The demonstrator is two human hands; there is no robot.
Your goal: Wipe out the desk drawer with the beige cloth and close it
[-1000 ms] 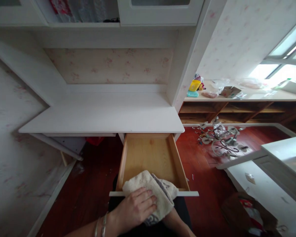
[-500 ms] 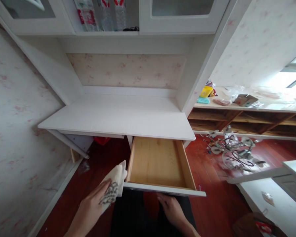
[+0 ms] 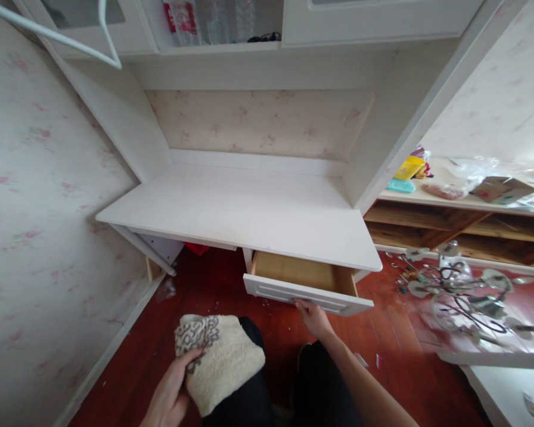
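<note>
While the left hand [image 3: 169,394] grips a cream cloth [image 3: 220,362] at seven o'clock, right hand [image 3: 312,317] fingers pressed against the drawer [image 3: 307,293] front, under the desk [image 3: 244,210] at twelve.

white wooden drawer [image 3: 307,292] under white desk top [image 3: 244,213], partly out | right hand [image 3: 314,317] at its front | left hand [image 3: 171,394] with cream folded towel [image 3: 220,362] lower left | metal chandelier [image 3: 463,293] on floor, right

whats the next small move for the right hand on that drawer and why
Probably push the drawer the rest of the way in: the right hand presses its white front, a strip of wooden inside shows, and the left hand holds the cloth clear.
</note>
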